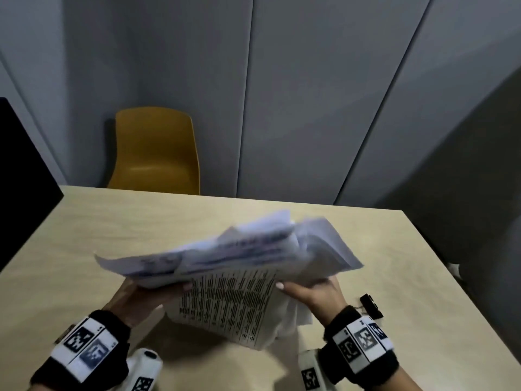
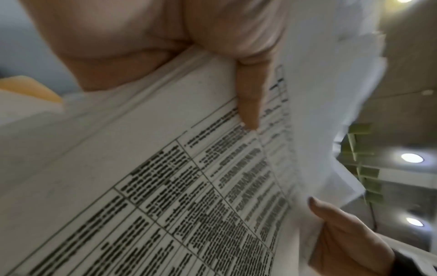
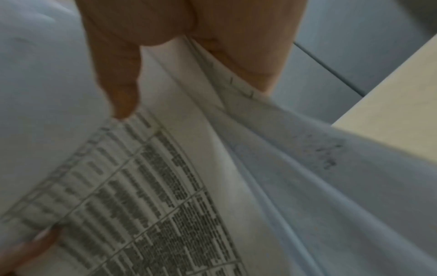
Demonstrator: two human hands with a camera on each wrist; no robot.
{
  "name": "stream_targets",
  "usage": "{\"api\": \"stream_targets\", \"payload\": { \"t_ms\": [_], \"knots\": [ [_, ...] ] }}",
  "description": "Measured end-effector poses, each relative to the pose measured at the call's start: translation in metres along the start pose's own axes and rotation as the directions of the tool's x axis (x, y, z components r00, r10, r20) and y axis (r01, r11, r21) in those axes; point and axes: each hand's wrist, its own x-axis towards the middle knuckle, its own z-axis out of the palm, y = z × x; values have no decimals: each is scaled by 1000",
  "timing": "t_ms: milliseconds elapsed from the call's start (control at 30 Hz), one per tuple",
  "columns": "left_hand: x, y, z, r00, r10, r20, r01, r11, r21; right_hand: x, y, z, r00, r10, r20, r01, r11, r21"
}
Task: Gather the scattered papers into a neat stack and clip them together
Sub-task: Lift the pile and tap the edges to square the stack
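A loose bundle of printed papers [image 1: 225, 266] is held up above the table, bent over so that its upper part blurs and a sheet with a printed table hangs toward me. My left hand [image 1: 141, 297] grips the bundle's left edge, thumb on the printed sheet [image 2: 189, 177]. My right hand [image 1: 313, 292] grips the right edge, its thumb pressed on the same page [image 3: 153, 186]. A black binder clip [image 1: 370, 304] lies on the table just right of my right wrist.
The light wooden table [image 1: 112, 227] stretches ahead. A yellow chair [image 1: 155, 153] stands behind its far edge against grey wall panels. A dark panel [image 1: 19, 179] rises at the left edge.
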Motion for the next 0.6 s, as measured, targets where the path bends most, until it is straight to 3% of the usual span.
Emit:
{"api": "stream_targets", "payload": {
  "t_ms": [100, 200, 367, 467, 600],
  "knots": [
    [0, -7, 9, 985, 20, -170, -35, 996, -85, 3, 0, 7, 995, -61, -74, 62, 998, 10],
    [-4, 6, 16, 962, 124, -245, -122, 992, 23, 0, -5, 9, 991, -87, -105, 90, 995, 31],
    [0, 18, 9, 953, 212, -216, -227, 973, -49, 1, -18, 3, 984, -173, -39, 176, 980, 95],
    [-3, 17, 9, 973, 182, -141, -185, 983, -9, -2, -14, -2, 984, -176, 40, 176, 984, 5],
    [-3, 11, 6, 979, 125, -162, -125, 992, 10, -6, -4, -5, 982, -138, 129, 150, 984, -92]
  ]
}}
